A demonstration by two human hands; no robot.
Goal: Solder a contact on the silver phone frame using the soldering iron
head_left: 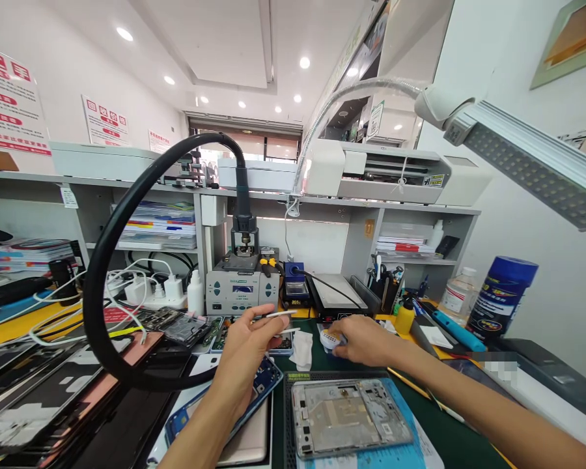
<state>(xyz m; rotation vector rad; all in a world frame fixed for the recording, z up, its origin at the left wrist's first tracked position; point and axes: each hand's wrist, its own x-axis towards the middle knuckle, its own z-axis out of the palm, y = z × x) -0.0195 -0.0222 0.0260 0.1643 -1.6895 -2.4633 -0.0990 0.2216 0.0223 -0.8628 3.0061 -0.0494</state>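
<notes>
My left hand (pixel 247 348) is closed around a pair of pale tweezers (pixel 287 313), whose two tips point right and stand apart. Close to those tips lies a crumpled white tissue (pixel 301 350). My right hand (pixel 359 340) reaches across from the right, its fingers closed on a small round white-topped container (pixel 329 338); the fingers hide part of it. Below both hands, a bare metal phone frame (pixel 349 417) rests on a blue mat (pixel 410 430). A blue phone frame (pixel 261 391) lies under my left wrist, on top of a gold phone back (pixel 247 440).
A thick black hose (pixel 95 280) loops over the left side from the hot-air station (pixel 243 290). Behind my hands stand a soldering station (pixel 295 286) and a flat heating plate (pixel 339 296). Bottles and a blue-capped can (pixel 502 296) stand right; stacked phone parts (pixel 78 404) lie left.
</notes>
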